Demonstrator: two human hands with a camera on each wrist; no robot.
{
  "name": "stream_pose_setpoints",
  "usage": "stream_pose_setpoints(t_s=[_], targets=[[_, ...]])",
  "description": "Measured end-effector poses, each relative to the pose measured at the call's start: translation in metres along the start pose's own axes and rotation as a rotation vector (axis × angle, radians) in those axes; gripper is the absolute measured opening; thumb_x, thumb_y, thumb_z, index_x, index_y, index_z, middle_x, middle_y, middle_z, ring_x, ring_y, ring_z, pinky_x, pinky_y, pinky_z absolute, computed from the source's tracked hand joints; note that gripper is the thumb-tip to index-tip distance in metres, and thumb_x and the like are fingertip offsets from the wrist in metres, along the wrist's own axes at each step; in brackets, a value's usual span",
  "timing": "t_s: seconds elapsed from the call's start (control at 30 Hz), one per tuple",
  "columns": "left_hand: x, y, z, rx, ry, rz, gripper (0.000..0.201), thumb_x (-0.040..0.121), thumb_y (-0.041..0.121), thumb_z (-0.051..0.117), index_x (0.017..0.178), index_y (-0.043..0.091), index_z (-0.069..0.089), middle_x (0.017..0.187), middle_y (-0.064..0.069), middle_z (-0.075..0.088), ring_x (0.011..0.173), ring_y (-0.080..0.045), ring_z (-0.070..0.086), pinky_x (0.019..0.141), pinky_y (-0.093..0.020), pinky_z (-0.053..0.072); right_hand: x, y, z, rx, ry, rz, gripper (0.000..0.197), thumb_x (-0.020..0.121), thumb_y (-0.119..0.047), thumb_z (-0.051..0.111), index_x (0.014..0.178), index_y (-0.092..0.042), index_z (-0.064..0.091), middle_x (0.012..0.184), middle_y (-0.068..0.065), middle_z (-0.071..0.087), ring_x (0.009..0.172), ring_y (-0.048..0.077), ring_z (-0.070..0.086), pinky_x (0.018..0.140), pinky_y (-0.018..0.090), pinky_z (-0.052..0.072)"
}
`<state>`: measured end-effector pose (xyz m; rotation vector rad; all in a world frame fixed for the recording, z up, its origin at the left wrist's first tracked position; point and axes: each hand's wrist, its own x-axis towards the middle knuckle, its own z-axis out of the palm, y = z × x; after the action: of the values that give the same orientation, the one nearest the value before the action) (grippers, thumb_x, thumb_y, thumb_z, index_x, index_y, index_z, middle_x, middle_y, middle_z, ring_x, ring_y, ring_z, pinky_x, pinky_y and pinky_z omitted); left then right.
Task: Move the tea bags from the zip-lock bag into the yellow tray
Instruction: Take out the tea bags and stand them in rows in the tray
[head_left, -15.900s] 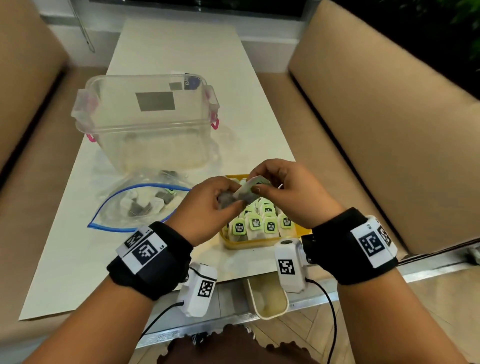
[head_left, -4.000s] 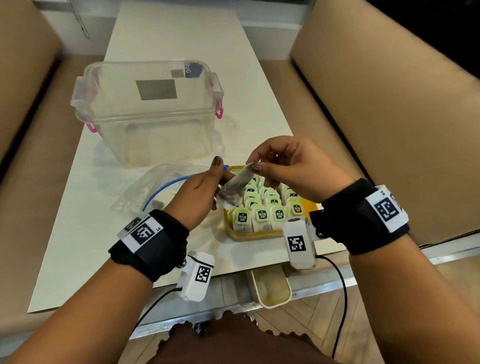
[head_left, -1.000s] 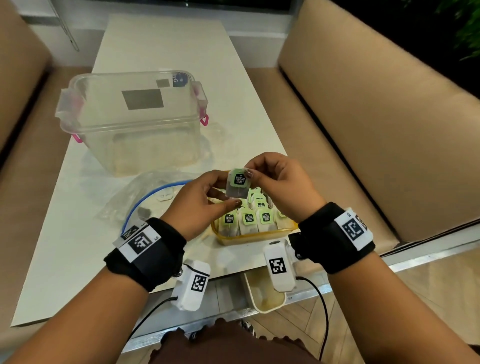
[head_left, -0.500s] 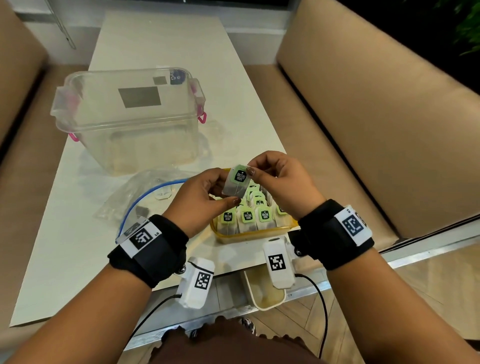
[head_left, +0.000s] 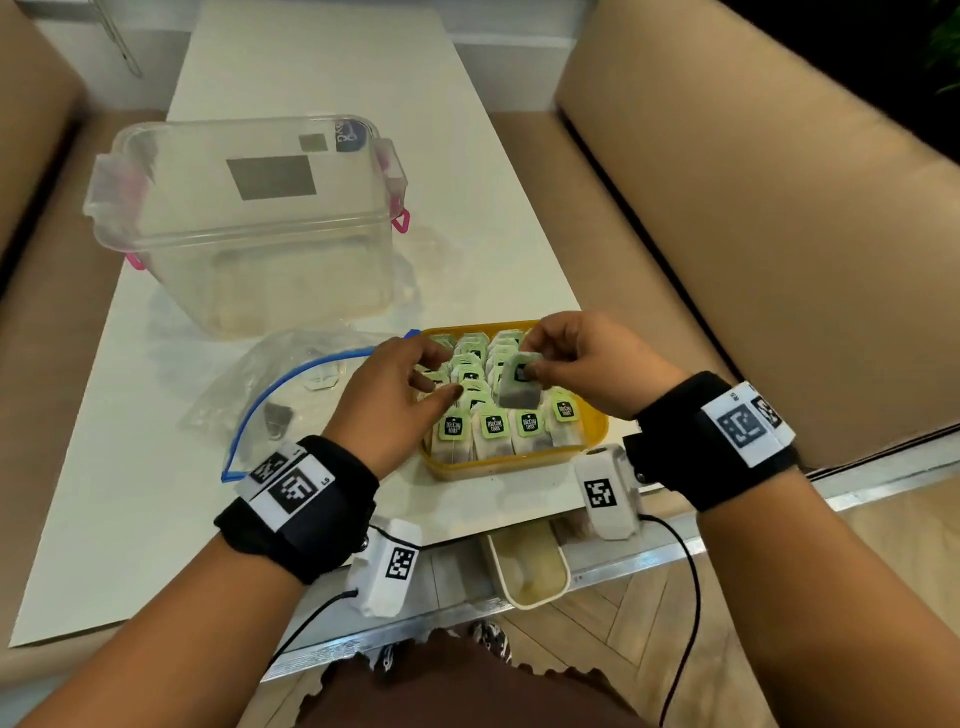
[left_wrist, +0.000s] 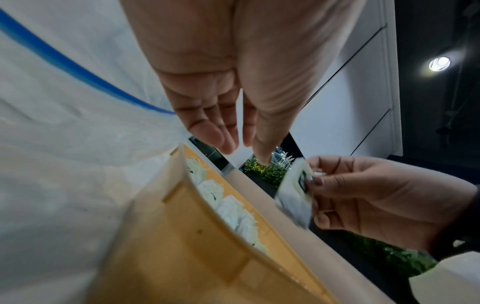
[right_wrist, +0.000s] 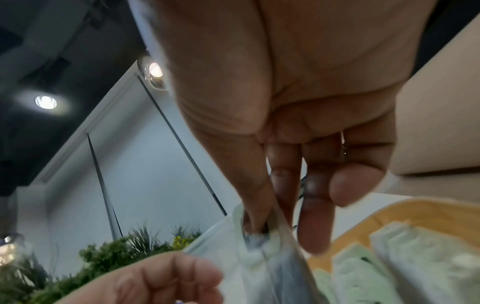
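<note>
The yellow tray (head_left: 493, 467) sits near the table's front edge, with rows of green-tagged tea bags (head_left: 493, 426) standing in it. My right hand (head_left: 530, 364) pinches one tea bag (head_left: 519, 382) by its tag, just above the middle rows. The left wrist view shows that tea bag (left_wrist: 296, 197) hanging from the right hand (left_wrist: 314, 183). My left hand (head_left: 436, 382) hovers over the tray's left side, fingers relaxed and holding nothing. The zip-lock bag (head_left: 291, 395) lies left of the tray, its blue zip open, with a few tea bags (head_left: 278, 415) inside.
A clear plastic box (head_left: 249, 228) with pink clips stands behind the zip-lock bag. A small cream container (head_left: 527, 566) hangs below the table's front edge. Tan sofa cushions (head_left: 753, 234) flank the white table (head_left: 130, 493) on both sides.
My left hand has let go of the tea bag that both hands held. My right hand has lowered the bag towards the rows in the tray.
</note>
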<state>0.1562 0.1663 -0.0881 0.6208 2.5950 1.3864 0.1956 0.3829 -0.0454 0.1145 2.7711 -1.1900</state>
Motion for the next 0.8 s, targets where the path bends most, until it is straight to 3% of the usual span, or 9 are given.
stream_pose_setpoints(t_s=[0.07,0.17,0.33,0.43,0.6,0.73,0.8], targets=[[-0.002,-0.006,-0.003,0.086,0.011,-0.003,0.023,0.085,0.020,0.068,0.106,0.024,0.059,0.108,0.003,0.056,0.079,-0.004,0.059,0.069,-0.018,0.040,0.001,0.008,-0.001,-0.106,-0.106,0.070,0.008,0.082,-0.016,0.070,0.083,-0.021,0.064,0.070,0.002,0.065,0.064,0.022,0.062,0.068,0.039,0.054],[-0.007,-0.010,-0.003,0.163,-0.006,-0.026,0.027,0.087,0.015,0.065,0.112,0.019,0.058,0.109,0.001,0.052,0.074,-0.006,0.058,0.067,-0.013,0.036,0.001,0.014,0.007,-0.232,-0.234,0.133,0.012,0.082,-0.019,0.072,0.089,-0.022,0.064,0.067,-0.008,0.058,0.062,0.011,0.055,0.061,0.023,0.043],[-0.008,-0.012,-0.002,0.180,-0.025,-0.103,0.037,0.085,0.007,0.064,0.119,0.014,0.055,0.108,0.001,0.050,0.068,-0.008,0.057,0.073,-0.022,0.041,0.006,0.018,0.021,-0.386,-0.277,0.156,0.012,0.082,-0.022,0.071,0.091,-0.023,0.062,0.067,-0.011,0.049,0.060,0.002,0.045,0.051,0.019,0.030],[-0.008,-0.013,-0.003,0.169,-0.028,-0.126,0.038,0.083,0.006,0.065,0.118,0.015,0.055,0.106,0.000,0.052,0.069,-0.012,0.060,0.073,-0.025,0.044,0.008,0.019,0.022,-0.433,-0.248,0.152,0.013,0.081,-0.024,0.070,0.090,-0.022,0.060,0.071,-0.010,0.051,0.064,0.004,0.048,0.053,0.020,0.032],[-0.009,-0.012,-0.002,0.162,-0.024,-0.133,0.036,0.083,0.006,0.064,0.117,0.015,0.055,0.108,-0.002,0.055,0.072,-0.015,0.062,0.073,-0.026,0.047,0.012,0.016,0.021,-0.528,-0.186,0.125,0.012,0.088,-0.015,0.058,0.092,-0.015,0.069,0.093,0.002,0.069,0.090,0.020,0.062,0.071,0.024,0.040],[-0.014,-0.008,-0.008,0.172,-0.041,-0.124,0.030,0.088,0.017,0.061,0.118,0.018,0.055,0.108,0.003,0.056,0.076,-0.011,0.062,0.073,-0.024,0.045,0.013,0.011,0.019,-0.585,-0.186,0.141,0.012,0.090,-0.017,0.058,0.093,-0.014,0.069,0.095,0.005,0.069,0.091,0.022,0.062,0.071,0.024,0.038],[-0.017,-0.003,-0.017,0.147,0.002,-0.084,0.017,0.090,0.021,0.060,0.106,0.021,0.059,0.101,0.007,0.060,0.075,-0.007,0.062,0.068,-0.018,0.044,0.012,0.002,0.018,-0.605,-0.152,0.111,0.015,0.091,-0.020,0.057,0.092,-0.012,0.069,0.093,0.006,0.068,0.088,0.023,0.061,0.067,0.024,0.037]])
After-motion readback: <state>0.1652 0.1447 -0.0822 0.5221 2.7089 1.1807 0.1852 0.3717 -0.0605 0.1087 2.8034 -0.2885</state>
